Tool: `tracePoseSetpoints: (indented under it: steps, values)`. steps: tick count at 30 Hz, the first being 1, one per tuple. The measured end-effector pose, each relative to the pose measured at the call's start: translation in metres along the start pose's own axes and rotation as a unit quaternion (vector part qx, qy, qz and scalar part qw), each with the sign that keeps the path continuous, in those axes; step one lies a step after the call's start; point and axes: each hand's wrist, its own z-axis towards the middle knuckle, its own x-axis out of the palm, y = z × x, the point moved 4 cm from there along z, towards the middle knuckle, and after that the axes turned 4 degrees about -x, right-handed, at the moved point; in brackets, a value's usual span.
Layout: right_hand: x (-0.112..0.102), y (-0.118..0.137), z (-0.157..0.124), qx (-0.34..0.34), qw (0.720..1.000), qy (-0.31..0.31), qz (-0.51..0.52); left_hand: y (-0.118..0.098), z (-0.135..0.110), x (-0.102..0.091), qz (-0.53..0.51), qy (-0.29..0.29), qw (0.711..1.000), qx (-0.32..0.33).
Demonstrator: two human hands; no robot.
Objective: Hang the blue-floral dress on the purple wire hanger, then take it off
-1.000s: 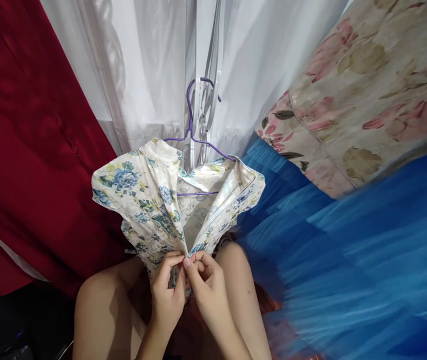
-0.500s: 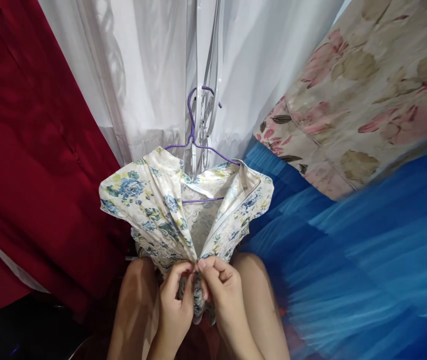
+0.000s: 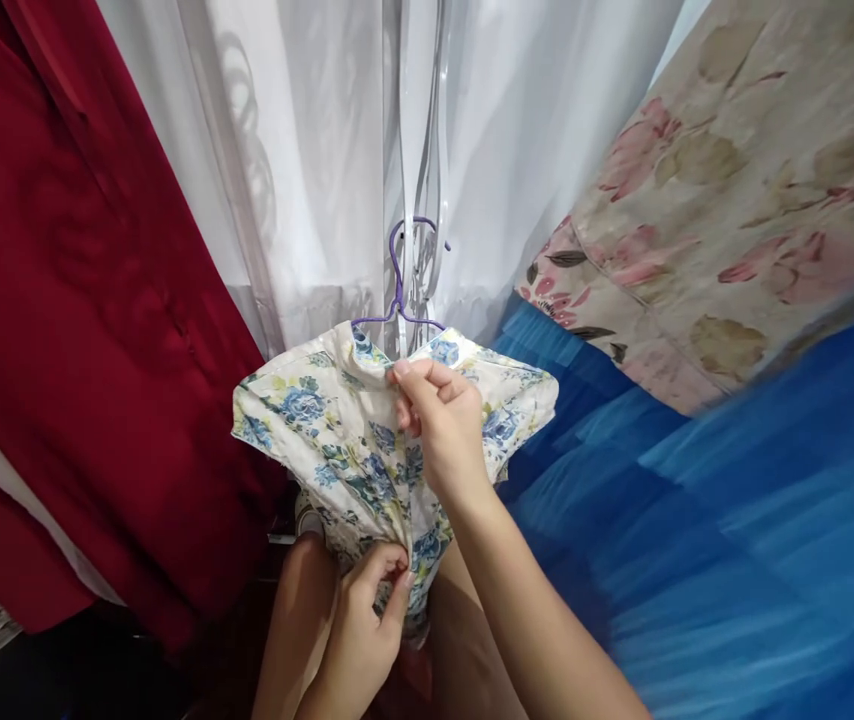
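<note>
A cream dress [image 3: 344, 430] with blue flowers and short sleeves hangs on a purple wire hanger [image 3: 399, 290] in front of my knees. My right hand [image 3: 442, 410] is closed in a pinch at the top of its middle opening, by the collar. Any small fastener there is hidden by the fingers. Lower down, my left hand [image 3: 371, 600] pinches the cloth at the same middle line, near the waist. Between the two hands the dress edges lie together. The lower part of the dress falls between my legs.
White curtains [image 3: 314, 180] and white metal bars [image 3: 419, 120] stand behind the hanger, whose hook is at the bars. Red cloth [image 3: 119, 330] hangs on the left. To the right are a pink-flowered cloth [image 3: 697, 240] and blue gathered fabric [image 3: 734, 520].
My right hand has moved up from the waist to the collar, and the open front of the dress has come together. My left hand stays low, pinching the cloth. The view has shifted slightly.
</note>
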Motion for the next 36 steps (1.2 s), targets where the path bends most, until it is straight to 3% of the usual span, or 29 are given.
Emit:
tracePoseSetpoints:
  steps: [3, 6, 7, 11, 13, 15, 21, 25, 27, 30, 33, 36]
  values:
    - [-0.004, -0.007, -0.019, -0.007, 1.0, -0.004, 0.003, -0.017, 0.016, -0.029, 0.019, -0.058, 0.997, 0.054]
    - [-0.007, -0.003, -0.031, -0.017, 1.0, 0.002, -0.014, -0.064, 0.047, -0.071, -0.009, -0.188, 0.969, 0.162]
    - [-0.007, 0.0, -0.033, -0.016, 1.0, 0.011, -0.023, -0.084, 0.06, -0.081, -0.01, -0.206, 0.957, 0.202]
    - [-0.01, 0.009, -0.034, -0.012, 0.997, 0.049, -0.054, -0.151, 0.106, -0.093, 0.084, -0.15, 0.949, 0.265]
    - [-0.014, 0.007, -0.032, -0.018, 0.996, 0.052, -0.07, -0.17, 0.115, -0.093, 0.135, -0.135, 0.938, 0.29]
    - [-0.017, 0.001, -0.03, -0.032, 0.993, 0.057, -0.098, -0.176, 0.115, -0.095, 0.153, -0.16, 0.924, 0.312]
    - [-0.015, -0.017, -0.027, -0.042, 0.98, 0.07, -0.183, -0.163, 0.113, -0.104, 0.11, -0.264, 0.912, 0.295]
    - [-0.016, -0.036, -0.022, -0.018, 0.964, 0.083, -0.251, -0.167, 0.117, -0.108, 0.047, -0.31, 0.9, 0.303]
    - [-0.021, -0.052, -0.028, 0.016, 0.959, 0.097, -0.265, -0.169, 0.118, -0.122, -0.021, -0.366, 0.88, 0.302]
    - [-0.031, -0.069, -0.052, 0.06, 0.964, 0.114, -0.231, -0.158, 0.125, -0.161, -0.097, -0.436, 0.85, 0.278]
    - [-0.036, -0.068, -0.079, 0.084, 0.968, 0.117, -0.204, -0.117, 0.137, -0.202, -0.221, -0.458, 0.843, 0.177]
    - [-0.033, -0.055, -0.095, 0.095, 0.966, 0.126, -0.205, -0.057, 0.148, -0.208, -0.376, -0.398, 0.836, -0.029]
